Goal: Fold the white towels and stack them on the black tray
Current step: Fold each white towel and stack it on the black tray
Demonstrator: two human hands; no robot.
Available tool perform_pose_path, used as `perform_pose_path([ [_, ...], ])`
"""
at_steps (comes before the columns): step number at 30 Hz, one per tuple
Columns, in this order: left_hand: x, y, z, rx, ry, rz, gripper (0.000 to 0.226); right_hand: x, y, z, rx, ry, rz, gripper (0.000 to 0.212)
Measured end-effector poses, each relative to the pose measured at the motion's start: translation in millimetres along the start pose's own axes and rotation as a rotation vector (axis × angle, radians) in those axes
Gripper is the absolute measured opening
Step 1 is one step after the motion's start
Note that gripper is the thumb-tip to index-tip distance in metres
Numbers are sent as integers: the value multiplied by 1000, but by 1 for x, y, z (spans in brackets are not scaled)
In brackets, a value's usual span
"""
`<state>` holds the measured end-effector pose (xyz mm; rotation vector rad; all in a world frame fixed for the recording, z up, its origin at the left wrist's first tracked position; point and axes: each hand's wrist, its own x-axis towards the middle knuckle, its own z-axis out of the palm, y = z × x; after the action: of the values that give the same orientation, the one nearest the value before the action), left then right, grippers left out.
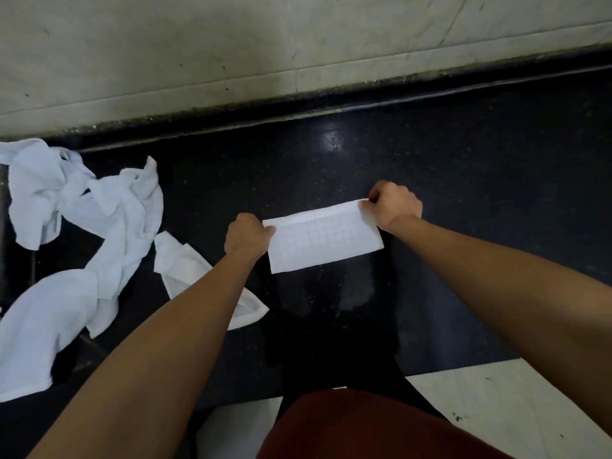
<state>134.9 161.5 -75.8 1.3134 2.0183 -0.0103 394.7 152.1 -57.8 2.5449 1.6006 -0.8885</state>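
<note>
Pinched folded towel (323, 238) at both ends with left hand (246, 235), right hand (394, 207). Judged light, limp; best held by corners.

A glossy black speckled stone countertop (463, 193) fills the middle of the view, with a pale light reflection (332, 140) on it near the back. A raised black ledge (430, 91) runs along its far edge, with dark grime where it meets the pale, stained tiled wall (198, 44). Below the counter's near edge lie light floor tiles (496, 402) and a dark red garment (364, 425).
</note>
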Motion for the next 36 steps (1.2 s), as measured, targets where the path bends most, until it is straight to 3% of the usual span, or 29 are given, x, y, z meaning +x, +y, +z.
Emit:
perform_pose_path([
  [4,-21,-4,0,129,208,263,15,-9,13,-1,33,56,1,31],
  [7,-39,-17,10,295,134,576,12,-20,18,3,22,23,16,42],
  [10,-52,-39,24,425,62,735,11,-29,15,14,-47,-59,7,47],
  [13,-52,-58,31,417,84,695,11,-38,15,21,-72,-48,-8,45],
  [16,-51,-64,32,416,133,726,9,-49,24,28,-99,119,-191,31],
  [19,-53,-68,33,415,147,755,7,-62,34,42,-44,10,-361,11],
  [21,-54,-70,33,411,142,739,7,-68,45,47,76,-57,-253,5],
  [23,-55,-70,33,417,121,714,10,-67,56,43,181,-15,-128,3],
  [31,-59,-65,29,494,116,701,16,-52,31,25,92,47,-43,25],
  [33,-59,-63,26,562,138,717,31,-47,15,27,38,37,2,39],
  [36,-51,-57,18,653,33,677,57,-40,0,28,37,-45,116,43],
])
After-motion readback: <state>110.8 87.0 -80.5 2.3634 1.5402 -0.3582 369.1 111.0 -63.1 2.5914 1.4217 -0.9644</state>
